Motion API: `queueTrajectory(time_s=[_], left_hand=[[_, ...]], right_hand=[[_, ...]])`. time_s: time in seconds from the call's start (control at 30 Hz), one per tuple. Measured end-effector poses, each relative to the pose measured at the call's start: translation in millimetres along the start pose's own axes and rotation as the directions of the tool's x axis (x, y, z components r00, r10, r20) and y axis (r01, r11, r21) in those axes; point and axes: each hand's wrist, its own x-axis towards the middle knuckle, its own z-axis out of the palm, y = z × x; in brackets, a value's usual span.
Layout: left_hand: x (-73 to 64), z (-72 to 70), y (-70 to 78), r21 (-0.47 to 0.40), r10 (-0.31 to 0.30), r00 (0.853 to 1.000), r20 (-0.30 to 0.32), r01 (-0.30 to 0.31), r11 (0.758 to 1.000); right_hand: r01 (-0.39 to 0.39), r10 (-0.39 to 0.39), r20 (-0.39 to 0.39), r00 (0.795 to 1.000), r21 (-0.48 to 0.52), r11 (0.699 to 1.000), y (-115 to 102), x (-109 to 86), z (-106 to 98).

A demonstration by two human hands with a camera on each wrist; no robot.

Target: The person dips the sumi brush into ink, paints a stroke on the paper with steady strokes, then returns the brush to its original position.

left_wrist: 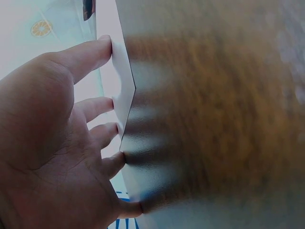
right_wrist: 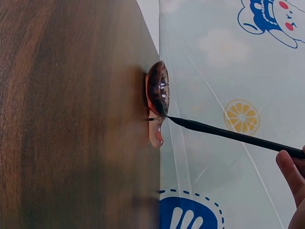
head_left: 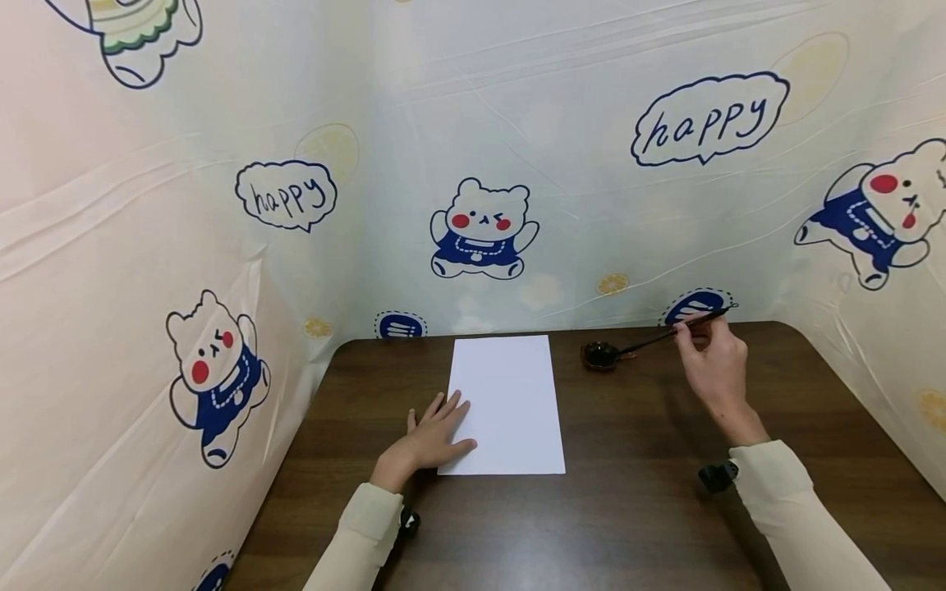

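Note:
A white sheet of paper (head_left: 510, 402) lies on the dark wooden table. My left hand (head_left: 432, 439) rests with spread fingers on its left edge; in the left wrist view the thumb and some fingertips touch the paper (left_wrist: 125, 90), the little finger the wood. Up at the right, my right hand (head_left: 715, 361) pinches a slim black brush (head_left: 654, 339), slanted with its tip down to the left. That tip meets the rim of a small dish (head_left: 600, 355) holding dark liquid. The right wrist view shows the dish (right_wrist: 158, 90) as reddish and see-through, with a short handle.
A pale curtain (head_left: 576, 230) printed with bears, lemon slices and "happy" bubbles rises behind and beside the table (head_left: 628, 525). The dish stands near the table's back edge, to the right of the paper. Dark wrist cameras (head_left: 718, 476) sit at both cuffs.

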Motion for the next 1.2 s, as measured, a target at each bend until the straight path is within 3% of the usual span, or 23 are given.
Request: queueTrajectory(time_s=[0.33,0.87,1.2], left_hand=[[0.1,0.7,-0.2,-0.005,-0.003,1.000,0.002,0.003,1.000],[-0.9,0.6,1.1,-0.003,-0.007,1.000,0.012,0.007,1.000],[-0.4,-0.4,0.6,-0.002,-0.009,1.000,0.001,0.009,1.000]], right_hand=[[-0.003,0.003,0.002,1.000,0.012,1.000,-2.9,2.3,-0.3],[-0.006,0.004,0.022,1.000,0.085,0.996,-7.1,-11.2,12.9],[-0.066,0.070,-0.018,0.997,0.152,0.986,-4.3,-20.7,11.7]])
